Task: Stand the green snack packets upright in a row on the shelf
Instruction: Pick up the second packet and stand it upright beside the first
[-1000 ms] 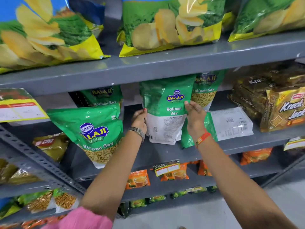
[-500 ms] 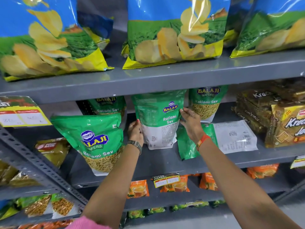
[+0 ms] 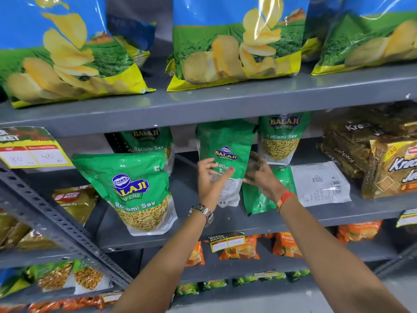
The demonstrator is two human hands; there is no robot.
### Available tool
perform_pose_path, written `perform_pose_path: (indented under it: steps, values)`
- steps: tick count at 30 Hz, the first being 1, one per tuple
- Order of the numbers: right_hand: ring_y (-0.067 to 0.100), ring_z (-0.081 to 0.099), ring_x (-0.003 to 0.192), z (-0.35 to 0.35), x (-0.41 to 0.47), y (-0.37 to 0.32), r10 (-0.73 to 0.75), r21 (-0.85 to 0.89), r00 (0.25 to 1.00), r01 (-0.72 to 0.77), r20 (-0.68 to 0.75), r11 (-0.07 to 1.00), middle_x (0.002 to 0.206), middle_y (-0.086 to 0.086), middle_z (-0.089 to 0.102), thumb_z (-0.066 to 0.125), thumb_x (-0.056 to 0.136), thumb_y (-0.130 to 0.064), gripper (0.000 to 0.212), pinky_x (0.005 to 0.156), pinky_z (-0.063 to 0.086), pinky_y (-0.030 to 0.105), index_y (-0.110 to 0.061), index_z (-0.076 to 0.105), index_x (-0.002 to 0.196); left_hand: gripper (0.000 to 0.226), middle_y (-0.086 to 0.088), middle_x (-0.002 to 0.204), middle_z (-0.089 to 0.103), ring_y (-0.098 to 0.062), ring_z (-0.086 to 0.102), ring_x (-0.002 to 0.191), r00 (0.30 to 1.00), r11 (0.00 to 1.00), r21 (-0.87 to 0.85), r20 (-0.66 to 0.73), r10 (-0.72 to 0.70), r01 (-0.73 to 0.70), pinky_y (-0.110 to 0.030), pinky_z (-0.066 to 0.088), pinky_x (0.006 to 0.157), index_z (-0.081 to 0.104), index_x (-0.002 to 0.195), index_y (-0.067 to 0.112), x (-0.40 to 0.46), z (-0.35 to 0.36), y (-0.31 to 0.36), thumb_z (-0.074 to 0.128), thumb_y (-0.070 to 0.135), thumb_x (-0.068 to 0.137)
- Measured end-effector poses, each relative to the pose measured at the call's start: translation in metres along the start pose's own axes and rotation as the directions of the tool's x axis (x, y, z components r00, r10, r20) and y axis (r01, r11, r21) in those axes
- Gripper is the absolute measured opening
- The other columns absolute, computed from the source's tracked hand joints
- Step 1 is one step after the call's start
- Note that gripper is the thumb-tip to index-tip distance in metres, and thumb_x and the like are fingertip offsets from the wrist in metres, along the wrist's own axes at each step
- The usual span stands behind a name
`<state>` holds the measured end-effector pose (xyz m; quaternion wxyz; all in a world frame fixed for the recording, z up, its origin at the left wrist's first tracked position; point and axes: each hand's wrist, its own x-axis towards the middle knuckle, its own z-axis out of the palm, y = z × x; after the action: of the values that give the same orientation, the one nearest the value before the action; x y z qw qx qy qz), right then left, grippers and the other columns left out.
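the grey shelf [image 3: 225, 224] carries a loose row of green packets, and the middle packet [image 3: 225, 141] looks the likeliest to topple forward or sideways, since it stands with nothing bracing it, well apart from its neighbours. a flat packet [image 3: 261, 199] lies at its base and could nudge it. left hand [image 3: 209, 179] rests spread on its front, thumb across the label; right hand [image 3: 261, 177], blurred, hovers with loose fingers [image 3: 255, 159] just beside its right edge.

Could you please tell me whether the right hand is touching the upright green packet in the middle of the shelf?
Cannot tell. In the head view the right hand is motion-blurred beside the upright green packet, so neither contact nor gap shows plainly.
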<state>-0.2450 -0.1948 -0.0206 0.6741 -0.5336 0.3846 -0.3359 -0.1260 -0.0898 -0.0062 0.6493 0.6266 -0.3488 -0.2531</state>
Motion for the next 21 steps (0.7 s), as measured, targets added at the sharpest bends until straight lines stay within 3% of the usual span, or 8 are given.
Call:
perform_pose_path:
  steps: [2,5,10,12,16,19,21]
  values:
    - [0.018,0.060,0.084,0.003,-0.003,0.004,0.011,-0.016,1.000,-0.011,-0.006,1.000,0.128,0.013,0.049,0.049,0.082,0.014,0.078,0.050,0.055,0.019,-0.019,0.015,0.144,0.074,0.003,0.110,0.050,-0.011,0.050,0.096,0.988,0.988,0.134,0.140,0.062,-0.081,-0.004,0.039,0.080,0.039,0.115,0.027,-0.010,0.002,-0.003,0.079,0.037,0.054]
    - [0.023,0.057,0.098,0.012,-0.007,0.011,0.001,-0.026,0.999,-0.002,-0.036,1.000,0.136,0.017,0.044,0.060,0.081,0.006,0.084,0.046,0.052,0.017,-0.022,0.012,0.144,0.086,0.004,0.117,0.045,-0.015,0.047,0.110,0.983,0.951,0.260,0.120,0.138,-0.165,-0.020,0.038,0.093,0.037,0.124,0.019,-0.014,0.001,-0.007,0.080,0.034,0.051]
    - [0.014,0.052,0.088,0.025,-0.011,0.007,-0.021,-0.138,1.000,0.020,-0.011,0.990,0.135,0.013,0.038,0.070,0.076,-0.007,0.092,0.046,0.050,0.014,-0.019,0.010,0.145,0.069,-0.010,0.119,0.051,-0.027,0.055,0.105,0.963,0.865,0.458,-0.065,0.262,-0.205,-0.036,0.049,0.084,0.044,0.118,0.010,-0.010,0.002,-0.008,0.076,0.029,0.060]
    - [0.019,0.050,0.105,0.024,-0.010,0.003,-0.033,-0.189,0.999,0.033,0.000,0.981,0.133,0.008,0.038,0.074,0.074,-0.016,0.095,0.053,0.052,0.017,-0.019,0.010,0.145,0.059,-0.010,0.113,0.057,-0.027,0.058,0.098,0.946,0.839,0.495,-0.095,0.309,-0.225,-0.036,0.050,0.077,0.048,0.110,0.008,-0.010,0.001,-0.011,0.074,0.028,0.061]
    - [0.023,0.046,0.121,0.011,-0.005,-0.005,-0.063,-0.114,0.998,0.062,-0.004,0.991,0.136,0.009,0.040,0.067,0.080,-0.030,0.080,0.083,0.055,0.033,-0.019,0.019,0.143,0.032,-0.002,0.081,0.064,-0.014,0.056,0.062,0.950,0.900,0.389,-0.154,0.273,-0.196,-0.021,0.043,0.055,0.050,0.090,0.008,-0.011,-0.009,-0.014,0.064,0.018,0.063]
    - [0.017,0.045,0.121,0.005,0.002,-0.014,-0.091,-0.044,0.996,0.092,0.021,0.995,0.124,-0.005,0.050,0.060,0.086,-0.035,0.061,0.105,0.043,0.048,-0.020,0.032,0.138,0.017,0.003,0.063,0.053,0.003,0.048,0.049,0.969,0.970,0.167,-0.144,0.199,-0.174,-0.011,0.037,0.048,0.045,0.079,0.013,0.000,-0.017,-0.015,0.055,0.007,0.067]
    - [0.012,0.040,0.123,0.005,0.007,-0.021,-0.101,-0.019,0.993,0.102,0.061,0.995,0.120,-0.013,0.049,0.054,0.088,-0.038,0.050,0.110,0.034,0.052,-0.023,0.040,0.133,0.023,0.001,0.061,0.050,0.007,0.046,0.045,0.981,0.996,-0.012,-0.172,0.089,-0.092,-0.007,0.034,0.045,0.045,0.072,0.017,0.014,-0.019,-0.009,0.049,-0.005,0.072]
